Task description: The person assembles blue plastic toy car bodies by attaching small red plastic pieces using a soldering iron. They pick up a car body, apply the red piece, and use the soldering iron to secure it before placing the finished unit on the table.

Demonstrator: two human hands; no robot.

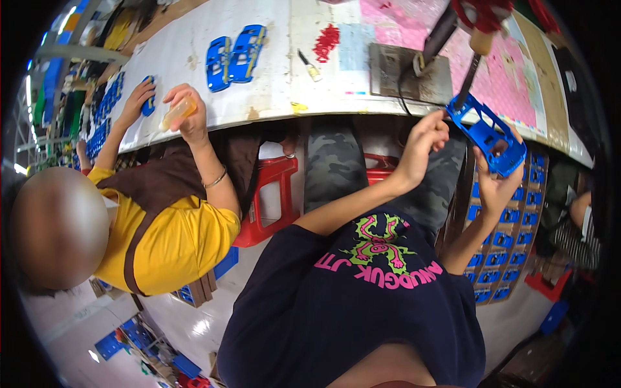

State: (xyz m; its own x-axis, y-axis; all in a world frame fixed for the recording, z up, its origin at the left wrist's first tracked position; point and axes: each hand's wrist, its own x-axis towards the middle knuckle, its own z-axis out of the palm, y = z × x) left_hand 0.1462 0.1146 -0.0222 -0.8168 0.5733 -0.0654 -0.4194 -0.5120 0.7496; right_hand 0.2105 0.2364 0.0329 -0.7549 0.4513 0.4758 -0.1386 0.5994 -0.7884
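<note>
My right hand (499,178) grips a blue plastic toy car body (490,137) by its lower end, holding it tilted just off the table's front edge. The shell has large window openings. A dark metal shaft (468,81) comes down from a red tool (482,13) with a tan collar and meets the shell's upper end. Close to that same end is my left hand (424,147), its fingers curled and pinched together; anything between them is too small to make out.
Two blue car bodies (236,58), red small parts (326,43), a small bottle (310,68) and a metal plate (411,71) lie on the white table (284,26). At left, a co-worker in yellow (181,239) handles another blue piece. Boxes of blue parts (501,239) stand at right.
</note>
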